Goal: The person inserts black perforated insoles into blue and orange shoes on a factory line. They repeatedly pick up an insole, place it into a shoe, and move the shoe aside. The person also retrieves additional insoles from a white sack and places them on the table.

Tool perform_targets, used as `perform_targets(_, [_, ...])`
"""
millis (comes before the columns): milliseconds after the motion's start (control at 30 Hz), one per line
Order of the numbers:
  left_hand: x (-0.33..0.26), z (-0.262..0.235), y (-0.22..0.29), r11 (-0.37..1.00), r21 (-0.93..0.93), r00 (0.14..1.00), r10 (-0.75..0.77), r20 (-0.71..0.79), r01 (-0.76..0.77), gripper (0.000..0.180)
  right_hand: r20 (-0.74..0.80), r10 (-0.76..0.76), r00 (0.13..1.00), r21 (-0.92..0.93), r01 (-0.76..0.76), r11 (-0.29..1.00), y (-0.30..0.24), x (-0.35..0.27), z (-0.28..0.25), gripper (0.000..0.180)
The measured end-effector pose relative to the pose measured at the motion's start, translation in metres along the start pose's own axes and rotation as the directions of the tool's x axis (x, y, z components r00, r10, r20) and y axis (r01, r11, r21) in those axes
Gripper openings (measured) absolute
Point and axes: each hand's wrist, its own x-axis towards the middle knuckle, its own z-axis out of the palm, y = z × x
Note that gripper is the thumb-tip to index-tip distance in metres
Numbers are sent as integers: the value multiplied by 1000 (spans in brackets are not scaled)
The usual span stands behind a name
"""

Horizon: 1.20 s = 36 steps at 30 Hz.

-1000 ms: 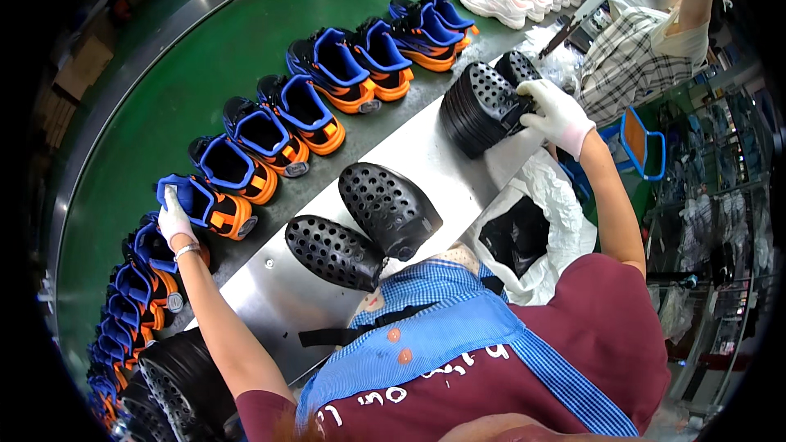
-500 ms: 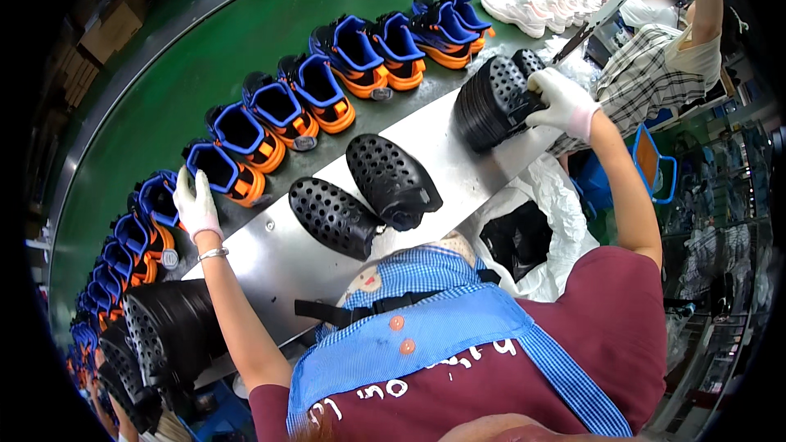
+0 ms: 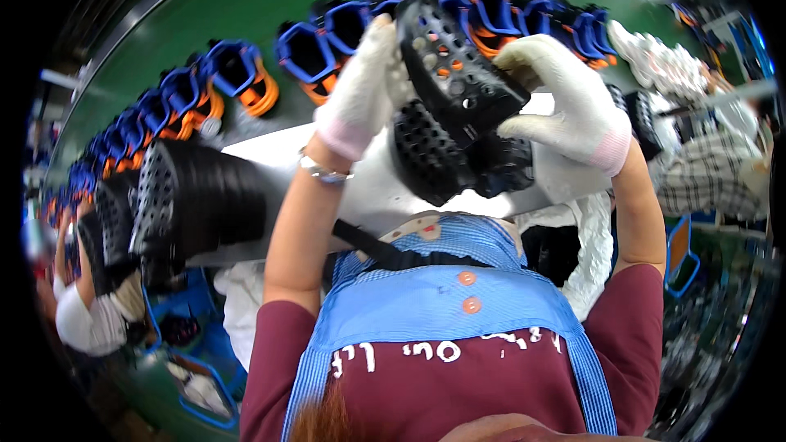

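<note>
A black perforated plastic shoe insert [image 3: 454, 65] is held up, tilted, over the metal ledge. My left hand [image 3: 368, 86], white-gloved, is closed on its left edge; the insert partly hides the fingertips. Around the insert's right end curves my gloved right hand [image 3: 569, 106], thumb and fingers apart, with a gap showing inside; whether it touches is unclear. Beneath the raised piece, another perforated insert [image 3: 427, 160] rests on the ledge, partly covered. Beyond my hands stand blue, black and orange sneakers [image 3: 307, 53] with open collars.
Stacked black inserts [image 3: 201, 196] lie at the ledge's left end. The green conveyor [image 3: 172, 29] carries rows of sneakers, with white shoes [image 3: 655, 57] at right. A white-lined bag [image 3: 594, 254] holds dark items near my right side. Co-workers are at left and far right.
My left hand moved right from a sneaker and now grips an insert. My right hand left the right-hand stack and came to the raised insert. The view has shifted.
</note>
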Motion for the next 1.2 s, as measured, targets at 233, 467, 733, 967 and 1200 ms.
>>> perform_targets(233, [-22,-38,1,946,-23,901,299,-314,-322,34,153,-3,988,132,-17,991,-14,69,76,52])
perform_targets(467, [-18,-63,-5,863,-8,712,412,-569,-505,30,239,25,971,-68,-9,998,-19,104,123,44])
perform_targets(733, [-30,-132,-8,252,967,576,795,-190,-29,35,404,92,910,-232,5,973,9,166,118,42])
perform_targets(967, [-28,-146,-7,-34,996,791,611,-42,79,32,545,103,832,-448,185,875,9,255,135,49])
perform_targets(1200, [-1,-151,14,-92,930,900,305,-313,355,33,542,200,816,-570,182,801,-12,272,216,25])
